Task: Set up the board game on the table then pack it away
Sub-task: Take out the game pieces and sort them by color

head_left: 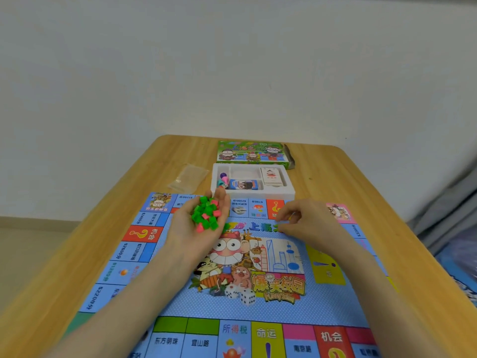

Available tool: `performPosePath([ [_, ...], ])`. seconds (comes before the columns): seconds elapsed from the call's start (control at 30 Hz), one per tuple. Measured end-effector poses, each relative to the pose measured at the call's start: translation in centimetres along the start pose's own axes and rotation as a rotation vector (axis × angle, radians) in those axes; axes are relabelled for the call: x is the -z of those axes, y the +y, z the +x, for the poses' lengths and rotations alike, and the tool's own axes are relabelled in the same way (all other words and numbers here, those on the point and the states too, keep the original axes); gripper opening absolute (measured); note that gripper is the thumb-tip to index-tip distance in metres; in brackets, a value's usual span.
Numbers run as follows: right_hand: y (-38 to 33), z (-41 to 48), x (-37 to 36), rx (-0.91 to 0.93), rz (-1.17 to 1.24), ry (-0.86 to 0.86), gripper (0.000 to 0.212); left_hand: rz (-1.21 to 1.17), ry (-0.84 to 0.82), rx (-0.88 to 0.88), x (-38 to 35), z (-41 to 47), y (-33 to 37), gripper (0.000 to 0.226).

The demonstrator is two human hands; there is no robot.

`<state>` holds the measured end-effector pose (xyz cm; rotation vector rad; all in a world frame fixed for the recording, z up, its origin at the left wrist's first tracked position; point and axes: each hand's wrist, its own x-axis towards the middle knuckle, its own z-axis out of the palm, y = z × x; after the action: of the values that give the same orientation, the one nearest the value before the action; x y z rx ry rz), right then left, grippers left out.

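A colourful paper game board [258, 306] lies flat on the wooden table [335, 182]. My left hand [185, 228] is turned palm up over the board's far left part and cups a heap of small green and pink plastic houses [206, 214]. My right hand [302, 223] rests on the board's far edge, its fingers curled down onto the paper; whether it pinches anything I cannot tell. A white tray [291, 191] behind the board holds card decks [273, 177] and coloured pawns [223, 178]. The green box lid [251, 151] lies behind the tray.
A clear plastic bag [188, 178] lies left of the tray. A pale wall stands behind the table. Bedding or fabric [454, 228] hangs past the table's right edge. Bare wood shows to the left and right of the board.
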<state>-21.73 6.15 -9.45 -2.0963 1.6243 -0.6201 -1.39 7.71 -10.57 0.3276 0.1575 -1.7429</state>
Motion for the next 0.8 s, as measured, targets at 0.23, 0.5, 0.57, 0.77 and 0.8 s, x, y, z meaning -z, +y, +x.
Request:
performPosePath([
  [0.23,-3.6,-0.8,-2.9,0.401,0.172,0.353,0.006,0.076,0.018,0.039,-0.2,-0.4,-0.8,0.021],
  [0.5,-4.3,-0.7,-5.8,0.494,0.122,0.295,0.013,0.231,-0.016,0.13,-0.2,-0.9,-2.0,0.031],
  [0.57,-4.1,-0.7,-5.7,0.474,0.133,0.299,0.013,0.225,-0.021,0.134,-0.3,-1.1,-2.1,0.029],
  [0.77,-4.6,-0.8,-4.1,0.336,0.419,0.37,0.026,0.185,0.038,0.104,-0.3,-1.0,-2.0,0.019],
  [0.8,-4.3,-0.8,-3.4,0.285,0.476,0.381,0.032,0.143,0.036,0.101,-0.4,-1.1,-1.9,0.019],
])
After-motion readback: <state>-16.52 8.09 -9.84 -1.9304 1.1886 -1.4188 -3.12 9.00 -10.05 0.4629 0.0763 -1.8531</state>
